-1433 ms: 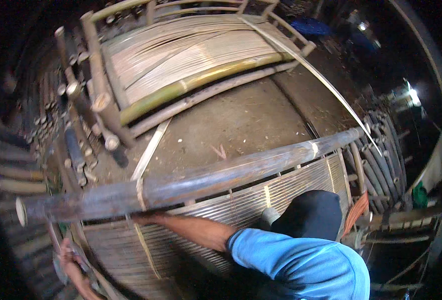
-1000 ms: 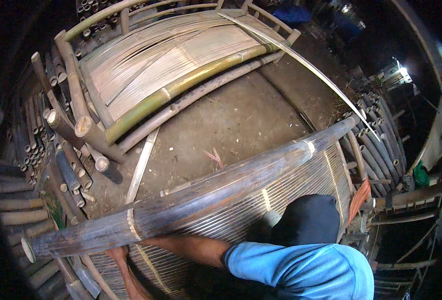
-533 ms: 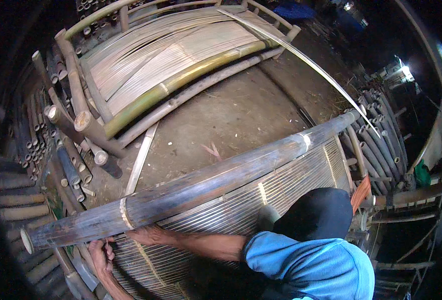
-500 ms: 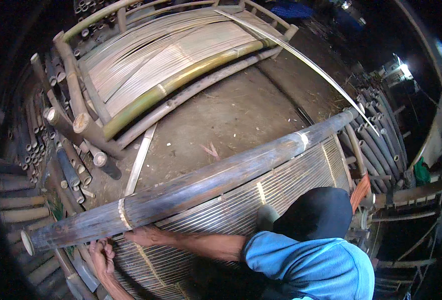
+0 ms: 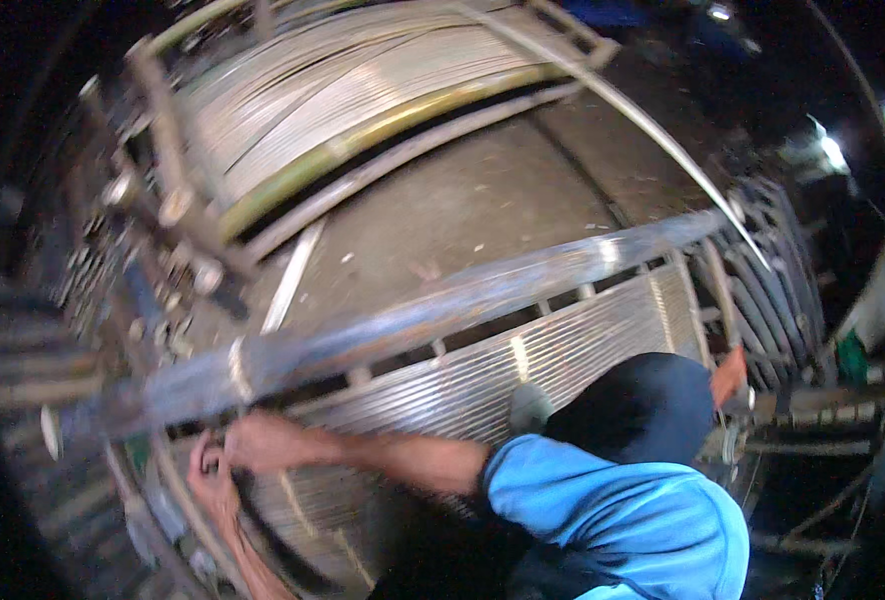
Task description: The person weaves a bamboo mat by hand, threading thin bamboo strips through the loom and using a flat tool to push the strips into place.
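Note:
A thick dark bamboo pole [image 5: 413, 320] runs across in front of me, with a pale band [image 5: 240, 370] around it near its left end. Just below that band, my right hand [image 5: 268, 440] is closed in a fist beside the slatted bamboo panel [image 5: 403, 405]. My left hand [image 5: 213, 475], fingers curled, is close against it at the panel's left end. Motion blur hides what either hand grips. Short pegs [image 5: 360, 377] show in the gap between pole and panel. My bent knee [image 5: 638, 405] rests over the panel's right half.
Beyond the dirt floor [image 5: 443, 220] stands another bamboo bench [image 5: 333, 150] with a slatted top. A long pale strip [image 5: 653, 130] arches from it toward the right. Cut bamboo poles are piled at left and at right [image 5: 778, 260]. A pale slat [image 5: 295, 275] lies on the floor.
The view has shifted and blurred. A wider gap with pegs now shows between pole and panel. My hands have come closer together, the right one now farther from the pole's band.

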A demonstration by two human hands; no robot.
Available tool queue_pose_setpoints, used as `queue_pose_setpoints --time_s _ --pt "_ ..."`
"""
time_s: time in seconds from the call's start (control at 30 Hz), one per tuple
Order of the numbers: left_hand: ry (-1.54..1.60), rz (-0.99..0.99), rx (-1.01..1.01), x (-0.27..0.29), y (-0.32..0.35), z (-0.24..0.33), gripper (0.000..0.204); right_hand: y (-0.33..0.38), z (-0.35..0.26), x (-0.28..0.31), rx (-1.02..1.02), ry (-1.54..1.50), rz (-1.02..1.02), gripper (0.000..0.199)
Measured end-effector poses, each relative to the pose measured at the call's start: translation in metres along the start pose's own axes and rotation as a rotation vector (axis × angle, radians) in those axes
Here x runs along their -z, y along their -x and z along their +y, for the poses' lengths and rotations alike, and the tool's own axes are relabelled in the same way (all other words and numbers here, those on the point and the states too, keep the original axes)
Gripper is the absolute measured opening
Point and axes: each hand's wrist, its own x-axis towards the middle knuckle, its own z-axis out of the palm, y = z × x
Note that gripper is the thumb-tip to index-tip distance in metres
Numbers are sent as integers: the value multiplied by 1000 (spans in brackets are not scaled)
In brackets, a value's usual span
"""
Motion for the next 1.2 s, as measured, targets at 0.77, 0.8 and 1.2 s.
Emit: queue_pose_setpoints --time_s 0.77,0.8,1.2 --pt "-1791 668 1266 405 530 -143 50 48 78 -9 -752 -157 -106 42" --pt "-1838 664 1048 367 502 -151 49 48 77 -11 -762 -134 -120 42" --pt "-623 360 -450 -14 -5 -49 46 43 76 -5 -819 -450 -211 46"
